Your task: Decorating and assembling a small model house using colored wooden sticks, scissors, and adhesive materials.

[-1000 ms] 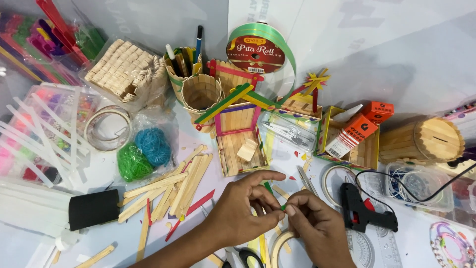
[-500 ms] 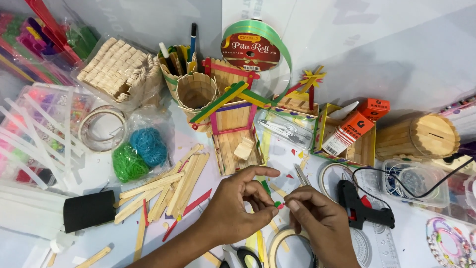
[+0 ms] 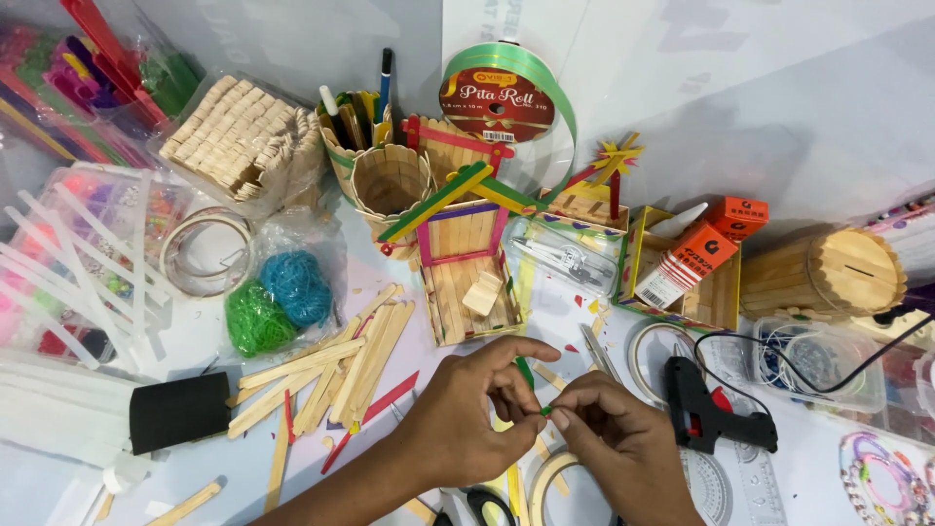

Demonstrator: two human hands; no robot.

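My left hand (image 3: 467,414) and my right hand (image 3: 612,433) meet low in the middle of the head view. Both pinch a short green craft stick (image 3: 527,375) between thumb and fingertips; only its upper end and a small green tip show. Just above the hands lies a small house of wooden sticks (image 3: 467,273) with pink and green trim. A heap of plain wooden sticks (image 3: 336,365) lies to the left of my left hand. A black glue gun (image 3: 706,409) rests right of my right hand.
A green ribbon roll (image 3: 508,93) stands at the back. A stick cup (image 3: 390,185), a round wooden barrel (image 3: 828,278), orange boxes (image 3: 696,258), bags of green and blue bands (image 3: 278,297), tape rings (image 3: 648,356), scissors (image 3: 487,507) and a black block (image 3: 180,409) crowd the table.
The hands have drawn closer together around the green stick, which now shows less between the fingers. The view has shifted slightly.
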